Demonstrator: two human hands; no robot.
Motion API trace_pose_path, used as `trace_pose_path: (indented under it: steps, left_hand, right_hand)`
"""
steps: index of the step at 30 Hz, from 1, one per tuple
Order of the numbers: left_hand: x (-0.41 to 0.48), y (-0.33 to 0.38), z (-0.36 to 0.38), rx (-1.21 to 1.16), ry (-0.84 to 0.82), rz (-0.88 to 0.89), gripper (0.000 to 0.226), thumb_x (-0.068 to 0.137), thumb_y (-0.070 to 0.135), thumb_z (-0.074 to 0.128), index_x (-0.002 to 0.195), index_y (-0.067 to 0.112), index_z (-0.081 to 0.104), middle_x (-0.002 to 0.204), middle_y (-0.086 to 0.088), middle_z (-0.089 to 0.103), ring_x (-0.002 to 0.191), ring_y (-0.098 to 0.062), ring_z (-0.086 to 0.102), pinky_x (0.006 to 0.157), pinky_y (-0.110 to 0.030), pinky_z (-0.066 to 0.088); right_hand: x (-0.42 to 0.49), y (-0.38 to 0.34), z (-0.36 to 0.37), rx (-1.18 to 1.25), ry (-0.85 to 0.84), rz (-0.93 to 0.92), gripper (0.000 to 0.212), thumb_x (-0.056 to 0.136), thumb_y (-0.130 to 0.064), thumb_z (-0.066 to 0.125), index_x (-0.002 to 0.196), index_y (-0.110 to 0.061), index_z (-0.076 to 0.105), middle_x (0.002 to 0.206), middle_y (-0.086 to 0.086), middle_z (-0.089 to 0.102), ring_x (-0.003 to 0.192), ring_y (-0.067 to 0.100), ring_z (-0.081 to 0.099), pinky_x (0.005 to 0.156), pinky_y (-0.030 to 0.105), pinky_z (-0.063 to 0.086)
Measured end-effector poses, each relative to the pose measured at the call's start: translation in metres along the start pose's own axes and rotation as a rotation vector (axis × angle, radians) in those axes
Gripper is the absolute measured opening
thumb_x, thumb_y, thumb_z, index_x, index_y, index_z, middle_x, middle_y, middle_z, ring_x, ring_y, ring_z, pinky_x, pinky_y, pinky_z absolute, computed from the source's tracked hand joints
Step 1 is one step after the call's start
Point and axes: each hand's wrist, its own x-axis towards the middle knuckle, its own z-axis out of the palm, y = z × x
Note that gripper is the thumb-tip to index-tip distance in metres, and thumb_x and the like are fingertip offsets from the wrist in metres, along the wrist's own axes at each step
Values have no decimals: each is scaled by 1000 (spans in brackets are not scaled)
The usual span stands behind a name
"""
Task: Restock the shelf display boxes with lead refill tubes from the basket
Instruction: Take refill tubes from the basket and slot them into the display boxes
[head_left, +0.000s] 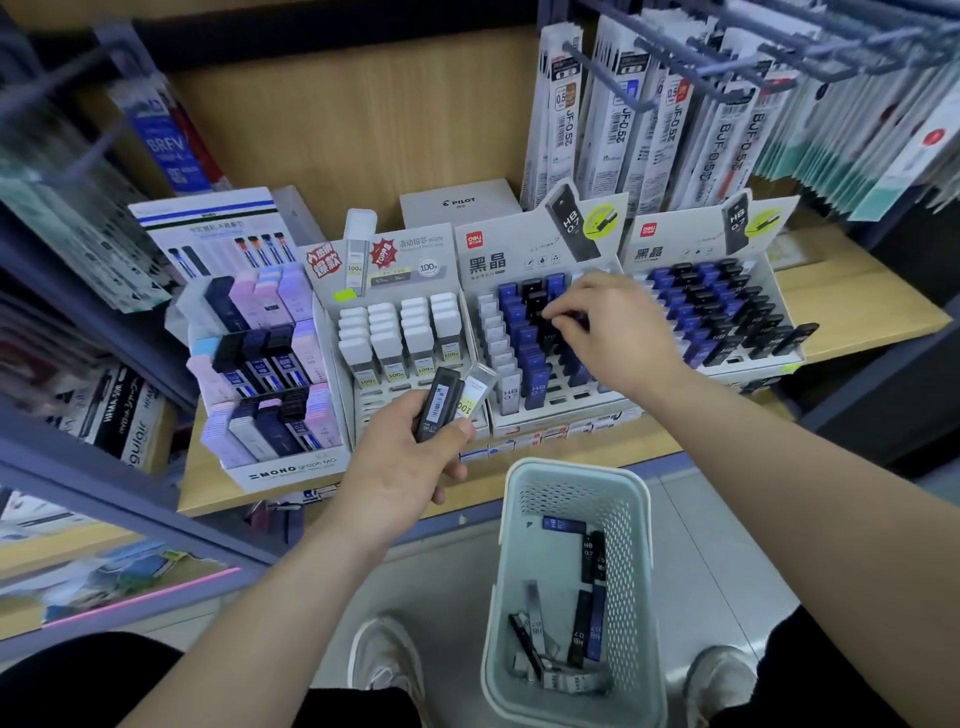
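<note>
display box (498, 260) under right hand (610, 325), front slots free | basket (626, 519) below both hands, loose tubes (587, 566) inside | right hand pinches dark tube (577, 319) at black row: best pressed straight down, upright | left hand (410, 467) grips black tube (439, 402) plus pale tube (475, 392)

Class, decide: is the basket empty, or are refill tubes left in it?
Not empty: the basket holds several black, blue and grey tubes.

Bright, even indoor light with soft shadows; centre sharp; left-hand racks (62, 218) and hanging packets (857, 130) smeared by blur; strong wide-angle bending at the edges.
</note>
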Motion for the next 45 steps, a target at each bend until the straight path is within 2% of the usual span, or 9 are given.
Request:
trace_pose_path:
  steps: [4,8,14,24,27,33,36,40,45]
  left_hand:
    - [-3,-1,-5,-11,6,0,11,96,14,63,107,16,63,91,-10,70,58,-10,61,48,-28,45]
    - [-5,-1,-7,-7,7,24,8,96,13,62,104,17,63,87,-6,69,58,-9,61,46,-25,44]
    - [-7,3,-2,-10,-2,67,11,97,13,61,104,21,63,91,0,74,63,-9,67,45,-26,47]
    - [-2,2,-14,-40,96,41,13,99,14,59,111,17,63,91,-1,70,61,-5,64,46,-20,46]
    - [1,-1,-19,-7,150,27,5,99,18,59,103,18,62,70,-1,57,46,-3,49,45,-19,43]
    - [3,-1,-22,-31,210,135,2,97,17,62,97,19,64,55,5,52,50,-10,46,53,-32,43]
    - [0,1,-18,-30,169,175,4,96,15,64,95,19,67,53,6,51,48,-10,45,48,-28,42]
    - [0,1,-22,-30,162,140,3,96,17,64,97,17,68,54,5,53,46,-7,47,47,-23,42]
    - [-1,-12,-34,-4,140,51,7,97,19,64,94,13,63,60,3,56,47,-8,49,45,-20,42]
  right_hand:
    - [5,-6,0,46,-9,75,16,91,-19,68,103,-24,76,98,-7,64,92,20,61,81,39,55]
    - [2,-37,-15,216,58,76,11,90,-20,69,98,-24,75,91,-11,64,79,8,58,77,22,49]
    - [-20,-81,-4,567,-346,112,21,91,-26,71,112,-22,70,87,-11,63,61,-6,56,67,23,47]
    - [-17,-70,-27,867,-426,281,10,89,3,68,96,-4,67,81,17,69,66,20,69,60,22,54]
    - [-20,-64,-30,902,-445,316,12,88,4,69,98,1,63,82,18,68,67,23,71,63,27,58]
    - [-34,-74,-23,694,-655,198,20,84,-11,78,101,-13,67,72,6,73,67,24,70,71,42,58]
    - [-38,-84,-16,684,-622,140,22,88,-24,76,107,-19,67,74,3,73,75,33,71,80,52,59]
    - [-34,-88,-11,678,-583,89,63,86,-15,77,138,-39,49,95,3,64,82,44,66,82,52,57]
    - [-13,-81,-13,724,-304,149,35,90,-8,70,109,-35,59,89,3,69,73,22,68,66,43,59]
